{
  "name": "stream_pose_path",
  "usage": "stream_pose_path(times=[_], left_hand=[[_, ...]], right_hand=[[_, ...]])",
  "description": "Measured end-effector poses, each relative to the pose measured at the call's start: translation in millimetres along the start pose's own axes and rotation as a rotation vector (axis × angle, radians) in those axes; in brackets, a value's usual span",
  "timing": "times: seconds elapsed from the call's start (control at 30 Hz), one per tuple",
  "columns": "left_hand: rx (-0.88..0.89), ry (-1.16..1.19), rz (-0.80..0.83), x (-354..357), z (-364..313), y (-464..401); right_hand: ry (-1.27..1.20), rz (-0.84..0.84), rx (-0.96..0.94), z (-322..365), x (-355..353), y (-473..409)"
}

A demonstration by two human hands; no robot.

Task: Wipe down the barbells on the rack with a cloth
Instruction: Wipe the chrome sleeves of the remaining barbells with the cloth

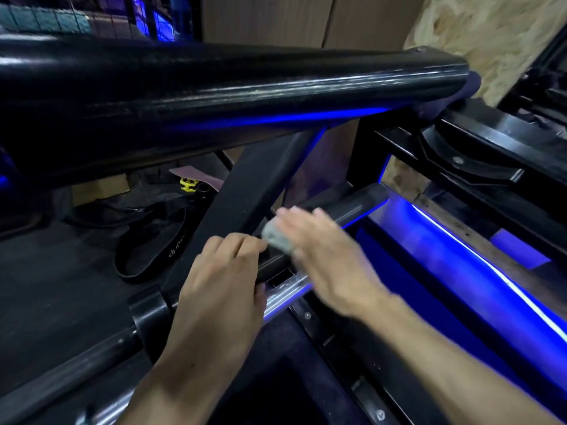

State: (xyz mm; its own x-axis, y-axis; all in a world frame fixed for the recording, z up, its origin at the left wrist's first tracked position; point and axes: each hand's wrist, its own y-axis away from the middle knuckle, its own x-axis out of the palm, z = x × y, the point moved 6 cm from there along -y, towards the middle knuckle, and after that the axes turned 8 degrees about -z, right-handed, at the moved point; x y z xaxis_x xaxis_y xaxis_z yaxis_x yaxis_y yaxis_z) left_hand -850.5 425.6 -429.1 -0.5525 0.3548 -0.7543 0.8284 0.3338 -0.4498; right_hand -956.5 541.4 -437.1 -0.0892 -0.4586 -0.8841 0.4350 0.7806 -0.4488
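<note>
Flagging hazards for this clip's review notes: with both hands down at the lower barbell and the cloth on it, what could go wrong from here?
1. The left hand grips the lower barbell right beside the slanted rack post; its fingers could get pinched if the bar rolls.
2. The right hand looks motion-blurred, and the small grey cloth could slip out and drop.
3. The thick upper barbell hangs close overhead; leaning in risks a bump.

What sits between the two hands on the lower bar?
In the head view, a crumpled grey cloth lies between the left hand and right hand, on the lower black barbell.
</note>
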Motion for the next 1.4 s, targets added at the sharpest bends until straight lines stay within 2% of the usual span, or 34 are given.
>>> stream_pose_path(times=[0.03, 0.1, 0.17, 0.23, 0.3, 0.37, 0.4, 0.5, 0.57, 0.63, 0.7, 0.77, 0.83, 0.93, 0.97, 1.1, 1.17, 1.23, 1.33, 1.4], left_hand=[[0.003, 0.001, -0.008, -1.4, 0.8, -0.2], [0.013, 0.006, -0.004, -0.4, 0.2, -0.1], [0.013, 0.011, 0.006, 0.6, 0.5, -0.9], [0.009, 0.019, 0.009, 1.7, 1.0, -3.3], [0.003, 0.024, 0.011, 1.3, 1.1, -4.2], [0.005, 0.012, 0.015, 2.1, -1.6, -4.7], [0.006, -0.005, 0.018, 2.6, -3.1, -5.6], [0.003, -0.084, 0.03, 1.4, -1.0, -6.4], [0.04, -0.154, 0.049, -3.3, -5.1, -8.8], [0.007, -0.208, 0.082, -10.1, -10.2, -11.4], [-0.057, -0.113, 0.053, -13.9, -6.1, -11.1], [-0.03, -0.127, 0.091, -10.8, -6.7, -10.6], [-0.068, -0.16, 0.094, -8.7, -3.4, -10.0], [-0.08, -0.158, 0.12, -3.6, 2.1, -7.1], [-0.048, -0.173, 0.102, -0.5, 3.2, -5.4], [0.06, -0.189, -0.003, -2.2, 0.0, -6.7], [0.066, -0.172, -0.038, -4.9, 0.6, -6.1], [0.082, -0.154, -0.063, -7.7, 1.3, -4.9], [0.093, -0.097, -0.08, -8.2, 2.5, -2.2], [0.091, -0.068, -0.068, -9.8, 3.0, -4.2]], right_hand=[[0.062, -0.004, 0.052, -25.4, -3.9, -1.5], [0.131, -0.104, 0.291, -79.8, -26.6, 1.1], [0.154, -0.22, 0.404, -87.0, -37.2, 1.8], [0.135, -0.18, 0.261, -41.2, -18.1, -5.1], [-0.026, -0.08, 0.096, 11.6, -4.5, -6.6], [0.013, -0.056, -0.009, 6.8, -10.6, -7.7], [0.105, -0.047, 0.014, -16.6, -14.6, -7.6], [0.152, -0.124, 0.425, -99.7, -34.1, -4.0], [0.153, -0.162, 0.537, -96.0, -35.7, -6.6], [0.11, -0.153, 0.408, -47.7, -23.6, -8.4], [-0.002, -0.141, 0.16, 5.8, -17.2, -5.0], [-0.079, -0.062, 0.043, 19.7, -18.0, -2.6], [0.023, -0.027, 0.08, -19.1, -24.2, -4.0], [0.106, -0.125, 0.453, -77.0, -41.7, -8.3], [0.11, -0.152, 0.464, -67.3, -38.1, -10.9], [-0.192, -0.062, 0.152, 28.6, -11.6, 0.7], [-0.071, -0.091, 0.045, 22.7, -20.8, 1.1], [0.088, -0.066, 0.166, -30.0, -24.0, 3.3], [0.153, -0.246, 0.5, -76.2, -39.8, 7.3], [0.164, -0.243, 0.402, -35.0, -25.6, 1.8]])
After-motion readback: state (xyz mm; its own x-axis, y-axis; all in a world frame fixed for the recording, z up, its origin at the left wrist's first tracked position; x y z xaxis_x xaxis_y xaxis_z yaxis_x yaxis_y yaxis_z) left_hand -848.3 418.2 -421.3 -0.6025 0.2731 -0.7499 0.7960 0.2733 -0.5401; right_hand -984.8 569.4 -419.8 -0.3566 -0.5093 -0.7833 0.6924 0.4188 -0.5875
